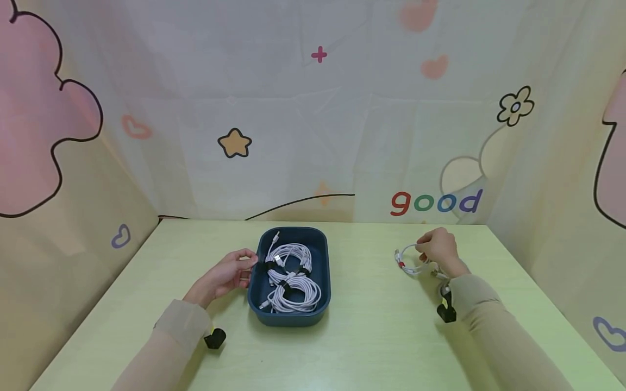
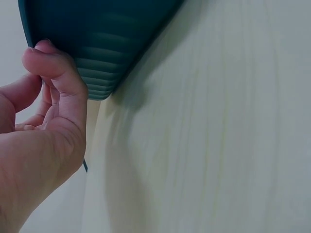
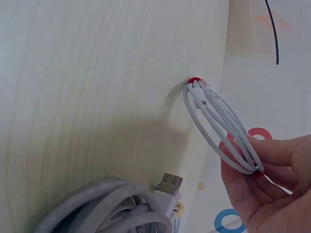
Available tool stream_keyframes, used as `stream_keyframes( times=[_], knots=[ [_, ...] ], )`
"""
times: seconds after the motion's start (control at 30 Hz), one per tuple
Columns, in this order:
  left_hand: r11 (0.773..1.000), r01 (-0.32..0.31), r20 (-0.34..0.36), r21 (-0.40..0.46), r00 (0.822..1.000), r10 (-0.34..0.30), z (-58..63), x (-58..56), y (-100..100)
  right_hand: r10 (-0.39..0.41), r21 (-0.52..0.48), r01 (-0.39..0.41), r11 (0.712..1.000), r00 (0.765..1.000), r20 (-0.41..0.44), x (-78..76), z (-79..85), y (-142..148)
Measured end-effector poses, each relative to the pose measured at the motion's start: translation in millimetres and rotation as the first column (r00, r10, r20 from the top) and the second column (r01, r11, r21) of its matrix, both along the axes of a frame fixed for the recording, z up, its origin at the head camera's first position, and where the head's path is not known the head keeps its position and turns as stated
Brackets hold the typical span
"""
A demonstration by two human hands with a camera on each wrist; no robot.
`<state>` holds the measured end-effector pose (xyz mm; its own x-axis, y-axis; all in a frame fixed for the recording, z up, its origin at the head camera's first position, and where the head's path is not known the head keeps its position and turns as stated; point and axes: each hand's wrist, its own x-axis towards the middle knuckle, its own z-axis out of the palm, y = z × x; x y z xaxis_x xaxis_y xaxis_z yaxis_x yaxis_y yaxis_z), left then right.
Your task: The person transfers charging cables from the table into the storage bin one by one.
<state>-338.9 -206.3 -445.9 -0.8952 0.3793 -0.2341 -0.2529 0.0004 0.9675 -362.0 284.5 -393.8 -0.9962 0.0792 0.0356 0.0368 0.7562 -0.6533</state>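
A dark blue plastic basket (image 1: 320, 255) stands left of centre on the table, holding several coiled white cables (image 1: 308, 288) tied with black straps. My left hand (image 1: 232, 275) pinches the basket's left rim between thumb and fingers; the left wrist view shows the ribbed outer wall (image 2: 104, 60) beside that hand. Over at the right, my right hand (image 1: 438, 248) grips a thin white coiled cable (image 3: 221, 121) with red ties, lifted at one side. Below the right wrist lies another coiled cable (image 3: 97, 204) with a metal USB plug (image 3: 170, 184), mostly hidden in the head view.
A pale wooden table (image 1: 364, 304) extends between the basket and the right hand. Printed cloth (image 1: 293, 108) hangs behind the table and along both sides. Small black devices (image 1: 215, 339) are worn at both wrists.
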Motion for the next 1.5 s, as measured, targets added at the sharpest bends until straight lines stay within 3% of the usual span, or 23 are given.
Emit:
stream_keyframes(
  times=[0.47, 0.93, 1.5],
  knots=[
    [1.0, -0.005, 0.004, -0.006, 1.0, 0.005, -1.7, 0.7, 0.2, 0.018, -0.149, -0.014, 0.989, 0.999, 0.029, -3.5, 1.1, -5.5],
    [1.0, -0.012, 0.009, -0.014, 1.0, 0.012, -0.5, -0.5, -0.1, 0.032, -0.24, -0.022, 0.97, 0.999, 0.039, -5.0, 17.3, -26.8],
    [1.0, -0.02, 0.017, -0.018, 1.0, 0.021, 0.7, -0.1, 0.8, 0.053, -0.272, -0.038, 0.962, 0.998, 0.045, -10.0, 24.7, -54.9]
  ],
)
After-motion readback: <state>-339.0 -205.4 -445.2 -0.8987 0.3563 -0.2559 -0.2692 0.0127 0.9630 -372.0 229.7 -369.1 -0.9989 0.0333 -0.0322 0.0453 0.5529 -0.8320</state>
